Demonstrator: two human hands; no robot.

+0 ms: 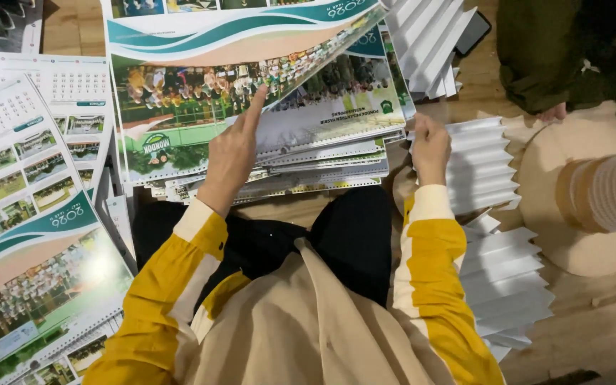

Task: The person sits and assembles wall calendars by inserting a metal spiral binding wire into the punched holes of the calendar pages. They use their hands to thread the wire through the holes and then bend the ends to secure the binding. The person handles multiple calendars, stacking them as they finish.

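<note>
A stack of glossy printed calendar sheets lies on the floor in front of my lap. My left hand is under the top sheet, lifting it with the forefinger stretched up against its underside. My right hand pinches the right edge of the stack, fingers closed on the sheet edges. Both my sleeves are yellow with white stripes.
More calendar sheets lie spread at the left. White folded strips pile at my right, with more strips at the top. Another person's striped sleeve and dark green garment are at the right, over a round brown mat.
</note>
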